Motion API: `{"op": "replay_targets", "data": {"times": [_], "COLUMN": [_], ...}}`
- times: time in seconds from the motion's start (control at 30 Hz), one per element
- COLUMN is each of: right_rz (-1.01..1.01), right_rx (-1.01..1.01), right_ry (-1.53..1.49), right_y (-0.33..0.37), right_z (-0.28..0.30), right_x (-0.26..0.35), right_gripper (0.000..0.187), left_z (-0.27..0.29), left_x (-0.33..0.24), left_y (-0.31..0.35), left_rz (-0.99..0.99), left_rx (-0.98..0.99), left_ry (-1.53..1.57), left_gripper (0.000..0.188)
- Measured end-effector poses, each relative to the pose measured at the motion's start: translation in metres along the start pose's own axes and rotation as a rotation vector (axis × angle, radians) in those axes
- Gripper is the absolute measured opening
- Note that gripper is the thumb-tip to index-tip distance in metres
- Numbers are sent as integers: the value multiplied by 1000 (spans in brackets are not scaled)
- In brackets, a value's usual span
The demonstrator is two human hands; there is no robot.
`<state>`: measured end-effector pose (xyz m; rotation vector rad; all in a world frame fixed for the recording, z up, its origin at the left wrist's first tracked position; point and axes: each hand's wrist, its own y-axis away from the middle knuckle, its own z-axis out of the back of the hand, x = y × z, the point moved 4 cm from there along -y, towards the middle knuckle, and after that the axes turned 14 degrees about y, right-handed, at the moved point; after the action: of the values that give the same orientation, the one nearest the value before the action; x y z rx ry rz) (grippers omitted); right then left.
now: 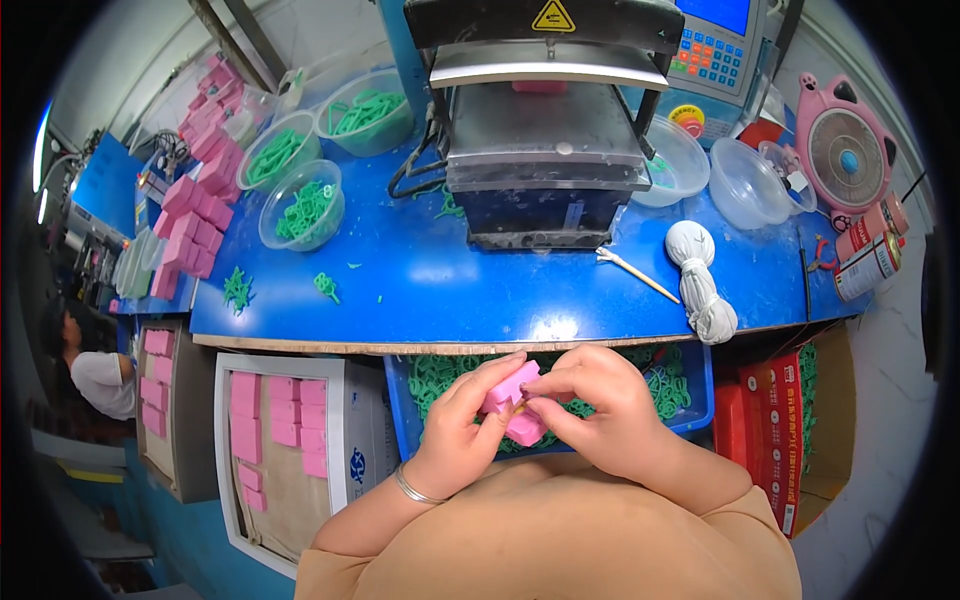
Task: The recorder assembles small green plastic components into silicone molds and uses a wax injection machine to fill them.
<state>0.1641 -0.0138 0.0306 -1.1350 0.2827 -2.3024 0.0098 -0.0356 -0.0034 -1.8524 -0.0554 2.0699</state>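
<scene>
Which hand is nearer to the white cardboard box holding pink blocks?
Left. The left hand is just right of the white cardboard box; the right hand is farther right.

pink block [517, 398] | small, rectangular | tilted | held over blue bin of green rings

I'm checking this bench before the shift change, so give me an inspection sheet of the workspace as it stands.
Surface: blue table, scattered with green bits.
Job's things: pink block held over a blue tray of green rings.
Clutter: bowls of green rings, stacked pink blocks, empty bowls, white cord bundle, stick, spray cans, pink fan.
Hands: left hand and right hand both grip the pink block.
Cables: black cables beside the press machine.
Surroundings: box of pink blocks, red carton, another person at far left.
</scene>
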Motion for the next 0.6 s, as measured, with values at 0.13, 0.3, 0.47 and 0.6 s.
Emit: {"op": "replay_targets", "data": {"times": [0.13,0.3,0.47,0.6], "right_rz": [-2,46,82,-77], "right_rx": [-61,-96,-144,-221], "right_ry": [45,111,152,156], "right_y": [-1,-4,-4,-5], "right_z": [-1,-5,-7,7], "right_x": [1,2,-3,-15], "right_gripper": [16,15,12,11], "left_z": [0,1,-2,-3], "left_x": [-5,-10,-19,-15], "left_y": [1,-1,-3,-3], "left_rz": [-36,-162,-266,-156], "left_rx": [-30,13,26,50], "left_ry": [-51,-298,-407,-204], "left_gripper": [38,46,39,36]}}
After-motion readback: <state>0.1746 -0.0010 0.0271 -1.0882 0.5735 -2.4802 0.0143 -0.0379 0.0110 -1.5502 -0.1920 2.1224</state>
